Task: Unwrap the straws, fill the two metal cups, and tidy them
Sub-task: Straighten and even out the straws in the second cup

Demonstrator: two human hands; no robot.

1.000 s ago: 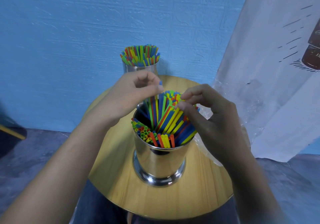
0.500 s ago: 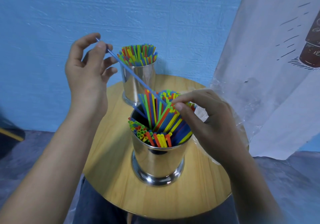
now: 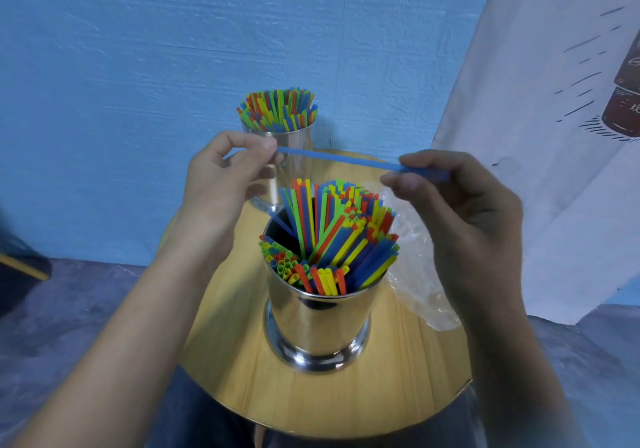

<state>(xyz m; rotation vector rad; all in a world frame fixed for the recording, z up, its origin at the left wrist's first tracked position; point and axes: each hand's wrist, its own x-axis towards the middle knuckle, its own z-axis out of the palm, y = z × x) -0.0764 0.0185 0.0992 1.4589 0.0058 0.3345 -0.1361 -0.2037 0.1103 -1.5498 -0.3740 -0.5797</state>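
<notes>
A near metal cup stands on the round wooden table, packed with leaning coloured straws. Behind it a far metal cup holds upright coloured straws. A single blue straw lies almost level above the near cup. My left hand pinches its left end between thumb and finger. My right hand pinches it near its right end, whose tip sticks out past the fingers.
A crumpled clear plastic wrapper lies on the table to the right of the near cup, partly behind my right hand. A blue wall rises behind the table and a white printed cloth hangs at the right.
My left hand pulled the blue straw out of the near cup and lowered it. My right hand left the straws in the cup and took hold of the straw's other end.
</notes>
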